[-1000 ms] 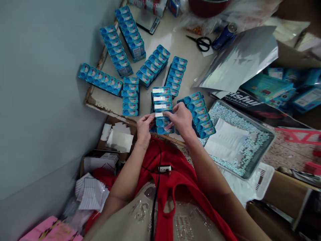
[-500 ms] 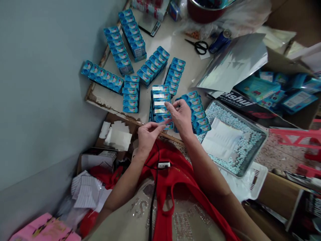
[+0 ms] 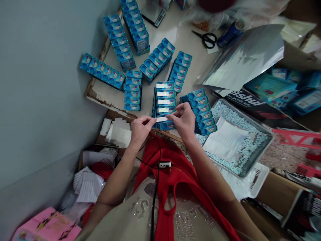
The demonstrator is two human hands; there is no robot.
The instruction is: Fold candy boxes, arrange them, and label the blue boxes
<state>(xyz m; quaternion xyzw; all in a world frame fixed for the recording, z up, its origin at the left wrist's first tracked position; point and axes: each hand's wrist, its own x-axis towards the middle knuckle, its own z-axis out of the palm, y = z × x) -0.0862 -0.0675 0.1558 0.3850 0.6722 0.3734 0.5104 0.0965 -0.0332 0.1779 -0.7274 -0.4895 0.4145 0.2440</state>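
Between my two hands a small whitish strip [image 3: 162, 119], like a sticker, is stretched flat. My left hand [image 3: 142, 130] pinches its left end, and my right hand [image 3: 185, 122] pinches the other end. Just beneath it is a row of blue tins [image 3: 166, 126] with rounded ends. Farther up that row, several tins bear a shiny pale strip [image 3: 165, 94] across the top. Close to the right of my right hand stands another row of blue tins [image 3: 204, 109] whose tops show no strip.
More rows of blue tins [image 3: 132, 90] stand across the table [image 3: 105, 100]. Black scissors [image 3: 208, 40], a scale [image 3: 154, 15] and a silvery sheet [image 3: 240, 60] lie farther back. At right, a metal tray [image 3: 265, 147] holds pale blue pellets and a white paper [image 3: 224, 139].
My right hand has come down from the strip-covered tins towards my left hand. The whitish strip is now held taut between both. The camera view has shifted slightly.
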